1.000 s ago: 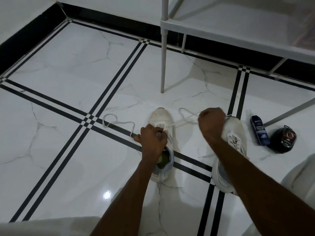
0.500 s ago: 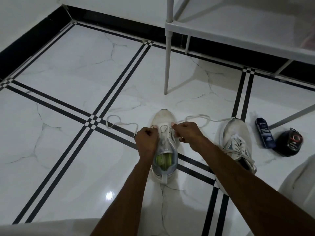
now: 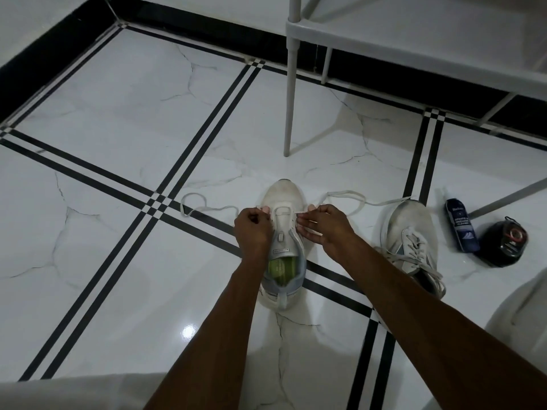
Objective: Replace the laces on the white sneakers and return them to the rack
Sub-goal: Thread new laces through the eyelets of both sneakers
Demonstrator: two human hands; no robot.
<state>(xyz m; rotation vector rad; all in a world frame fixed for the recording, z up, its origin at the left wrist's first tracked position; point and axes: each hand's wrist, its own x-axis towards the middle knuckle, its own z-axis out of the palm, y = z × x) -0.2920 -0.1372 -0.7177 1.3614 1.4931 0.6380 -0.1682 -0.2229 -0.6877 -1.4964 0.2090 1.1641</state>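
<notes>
A white sneaker (image 3: 283, 199) with a green insole stands toe-away on the tiled floor in the middle. A white lace (image 3: 204, 207) runs through its lowest eyelets, with one end looping left on the floor and the other trailing right. My left hand (image 3: 254, 229) pinches the lace at the sneaker's left side. My right hand (image 3: 322, 224) pinches the lace at the right side. A second white sneaker (image 3: 410, 229), fully laced, stands to the right, partly behind my right forearm.
A white rack (image 3: 414, 45) on thin legs stands behind the sneakers at upper right. A blue cleaner bottle (image 3: 461, 229) and a round black tin (image 3: 503, 242) lie on the floor to the right. White cloth shows at the bottom edge and right edge.
My right hand came down from a raised pull and now pinches the lace close to the eyelets. The right lace end slackened onto the floor. My left hand shifted slightly to the shoe's left edge.
</notes>
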